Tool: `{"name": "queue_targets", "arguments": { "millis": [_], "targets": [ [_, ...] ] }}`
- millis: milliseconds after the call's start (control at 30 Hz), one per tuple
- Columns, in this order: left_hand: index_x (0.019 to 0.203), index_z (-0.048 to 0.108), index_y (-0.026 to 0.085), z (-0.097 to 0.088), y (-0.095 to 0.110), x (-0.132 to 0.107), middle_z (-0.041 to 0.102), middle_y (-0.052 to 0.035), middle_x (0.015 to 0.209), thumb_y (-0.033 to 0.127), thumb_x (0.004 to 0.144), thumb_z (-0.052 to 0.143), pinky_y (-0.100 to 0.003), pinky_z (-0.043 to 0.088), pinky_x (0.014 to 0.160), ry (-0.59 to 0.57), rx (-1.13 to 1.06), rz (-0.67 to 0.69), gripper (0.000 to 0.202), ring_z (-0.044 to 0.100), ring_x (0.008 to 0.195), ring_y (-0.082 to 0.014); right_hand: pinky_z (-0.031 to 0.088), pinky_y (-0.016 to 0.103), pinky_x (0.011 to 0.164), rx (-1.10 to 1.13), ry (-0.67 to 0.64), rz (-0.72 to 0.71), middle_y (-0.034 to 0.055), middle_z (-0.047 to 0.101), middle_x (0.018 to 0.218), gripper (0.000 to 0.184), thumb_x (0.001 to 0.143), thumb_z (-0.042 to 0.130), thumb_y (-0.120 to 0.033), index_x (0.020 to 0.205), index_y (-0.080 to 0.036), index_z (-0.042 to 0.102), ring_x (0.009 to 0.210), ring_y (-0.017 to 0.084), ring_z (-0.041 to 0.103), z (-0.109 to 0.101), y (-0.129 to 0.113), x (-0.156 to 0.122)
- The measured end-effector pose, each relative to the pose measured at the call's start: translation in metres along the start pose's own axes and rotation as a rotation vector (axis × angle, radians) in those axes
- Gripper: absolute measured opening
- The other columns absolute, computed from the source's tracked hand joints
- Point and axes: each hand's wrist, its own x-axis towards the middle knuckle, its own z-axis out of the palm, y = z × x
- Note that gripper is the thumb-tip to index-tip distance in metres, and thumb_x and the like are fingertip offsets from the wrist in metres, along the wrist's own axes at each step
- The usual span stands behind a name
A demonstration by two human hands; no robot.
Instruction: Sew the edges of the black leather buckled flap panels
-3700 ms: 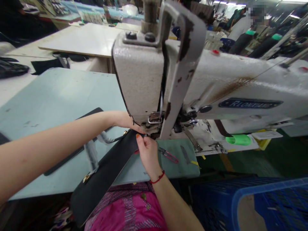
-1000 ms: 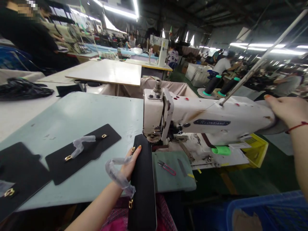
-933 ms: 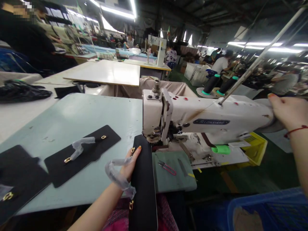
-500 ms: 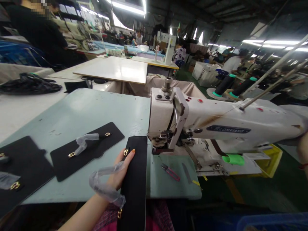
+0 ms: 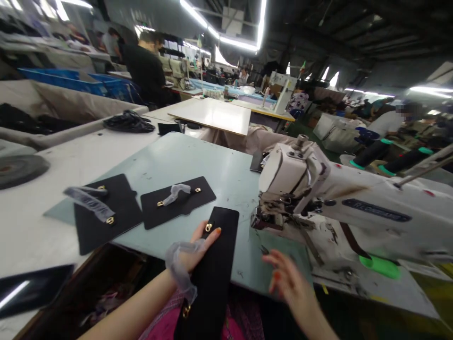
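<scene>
1. A dim workshop with strip lights (image 5: 261,23) stretches behind a pale blue-green surface (image 5: 219,156).
2. A white sewing machine (image 5: 371,189) stands at the right.
3. The black panel (image 5: 215,278) reaches from above the lap (image 5: 164,328) over the surface's front edge, long axis pointing away, leaning slightly right. It lies between the hands, touching the left, apart from the right; smooth, dark, round-cornered.
4. Two similar panels (image 5: 184,205) lie farther left.
5. The left hand (image 5: 193,259) grips its left edge, thumb on top; the right hand (image 5: 288,278), blurred, has fingers loosely spread, nothing visibly held.
6. A film-wrapped handle (image 5: 173,267) loops over the left wrist.
7. Gold fittings (image 5: 208,227) end it.
8. A dark pointed tool (image 5: 264,249) sits by the right fingertips; contact unclear.
</scene>
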Motion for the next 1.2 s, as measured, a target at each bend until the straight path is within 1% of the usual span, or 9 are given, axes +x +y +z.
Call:
{"name": "queue_targets", "arguments": {
  "millis": [67, 133, 267, 400, 533, 633, 733, 1000, 1200],
  "targets": [
    [0.135, 0.050, 0.025, -0.009, -0.008, -0.001, 0.065, -0.0095, 0.129, 0.051, 0.078, 0.068, -0.045, 0.046, 0.106, -0.025, 0.157, 0.174, 0.066, 0.060, 0.121, -0.0327, 0.037, 0.024, 0.037, 0.268, -0.351, 0.151, 0.0119, 0.071, 0.097, 0.070, 0.079, 0.057, -0.072, 0.129, -0.022, 0.051, 0.040, 0.011, 0.053, 0.072, 0.014, -0.002],
    [0.132, 0.053, 0.020, -0.034, -0.017, -0.002, 0.063, -0.0104, 0.131, 0.044, 0.077, 0.069, -0.043, 0.047, 0.105, 0.009, 0.326, 0.325, 0.062, 0.061, 0.119, -0.0301, 0.026, 0.019, 0.034, 0.357, -0.478, 0.245, 0.0036, 0.067, 0.072, 0.070, 0.079, 0.057, -0.073, 0.121, -0.017, 0.054, 0.032, 0.006, 0.041, 0.118, 0.017, 0.006],
    [0.119, 0.060, 0.017, -0.140, -0.029, -0.032, 0.066, -0.0099, 0.122, 0.020, 0.088, 0.046, -0.038, 0.049, 0.101, 0.457, 0.703, 0.424, 0.034, 0.062, 0.113, -0.0210, 0.024, 0.016, 0.037, 0.353, -0.347, 0.149, -0.0101, 0.039, 0.039, 0.054, 0.075, 0.069, -0.064, 0.096, -0.015, 0.057, 0.031, 0.005, 0.034, 0.136, -0.002, 0.073],
    [0.120, 0.059, 0.016, -0.256, -0.027, -0.107, 0.061, -0.0128, 0.128, 0.002, 0.073, 0.045, -0.046, 0.037, 0.111, 0.744, 1.024, 0.351, 0.051, 0.053, 0.124, -0.0249, 0.051, 0.024, 0.056, 0.640, -0.037, 0.036, -0.0027, 0.060, 0.067, 0.045, 0.065, 0.080, -0.050, 0.084, -0.021, 0.051, 0.062, 0.016, 0.065, 0.142, -0.005, 0.156],
    [0.135, 0.053, 0.017, -0.324, -0.023, -0.159, 0.049, -0.0148, 0.146, 0.000, 0.058, 0.061, -0.058, 0.016, 0.117, 0.590, 1.471, 0.169, 0.080, 0.031, 0.142, -0.0377, 0.056, 0.042, 0.080, 0.510, -0.019, -0.023, 0.0122, 0.058, 0.128, 0.055, 0.074, 0.068, -0.054, 0.116, -0.023, 0.050, 0.100, 0.028, 0.067, 0.168, 0.039, 0.170],
    [0.143, 0.044, 0.018, -0.350, -0.026, -0.163, 0.046, -0.0157, 0.148, 0.009, 0.064, 0.069, -0.060, 0.014, 0.116, 0.351, 1.865, 0.037, 0.084, 0.024, 0.145, -0.0396, 0.048, 0.050, 0.095, 0.079, -0.052, -0.124, 0.0192, 0.058, 0.129, 0.069, 0.078, 0.061, -0.056, 0.131, -0.014, 0.046, 0.111, 0.034, 0.062, 0.178, 0.077, 0.148],
    [0.141, 0.048, 0.021, -0.363, -0.031, -0.149, 0.057, -0.0133, 0.136, 0.012, 0.082, 0.057, -0.055, 0.019, 0.115, 0.290, 1.946, 0.086, 0.061, 0.031, 0.143, -0.0343, 0.043, 0.051, 0.103, -0.135, -0.087, -0.240, 0.0189, 0.060, 0.128, 0.063, 0.084, 0.052, -0.056, 0.128, -0.011, 0.051, 0.118, 0.035, 0.057, 0.174, 0.098, 0.128],
    [0.138, 0.050, 0.023, -0.378, -0.031, -0.137, 0.063, -0.0120, 0.118, 0.014, 0.077, 0.065, -0.053, 0.021, 0.115, 0.162, 1.994, 0.237, 0.064, 0.050, 0.124, -0.0313, 0.044, 0.047, 0.103, -0.229, -0.038, -0.348, 0.0185, 0.061, 0.126, 0.056, 0.091, 0.042, -0.051, 0.125, -0.009, 0.053, 0.118, 0.032, 0.057, 0.170, 0.099, 0.117],
    [0.141, 0.049, 0.028, -0.385, -0.036, -0.146, 0.061, -0.0091, 0.129, 0.013, 0.094, 0.045, -0.055, 0.020, 0.115, 0.244, 2.018, 0.330, 0.050, 0.037, 0.139, -0.0319, 0.044, 0.046, 0.103, -0.236, -0.051, -0.351, 0.0177, 0.061, 0.126, 0.054, 0.092, 0.041, -0.049, 0.126, -0.009, 0.053, 0.116, 0.031, 0.058, 0.170, 0.099, 0.116]
  ]
}}
